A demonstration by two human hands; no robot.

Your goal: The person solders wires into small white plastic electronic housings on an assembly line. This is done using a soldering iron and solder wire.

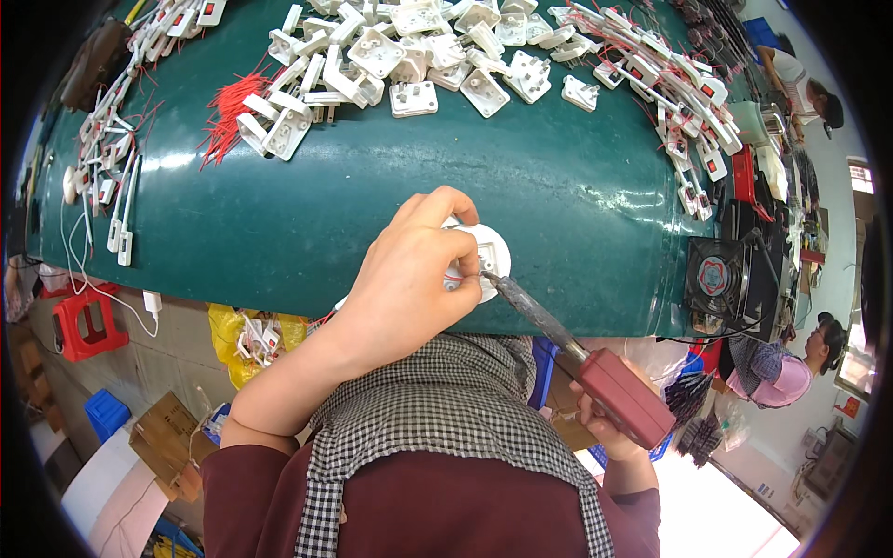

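I see a dark green workbench in a busy workshop. Near its front edge sits a round white plastic part, and my left hand lies over it with the fingers curled down, pinning it to the bench. My right hand is closed around the dark red handle of a soldering iron, whose dark tip touches the part's right side. Farther back, a heap of white plug housings covers the bench, with red wires to its left and wired white strips at right. A small black fan stands at the bench's right end, and another person sits beyond it.
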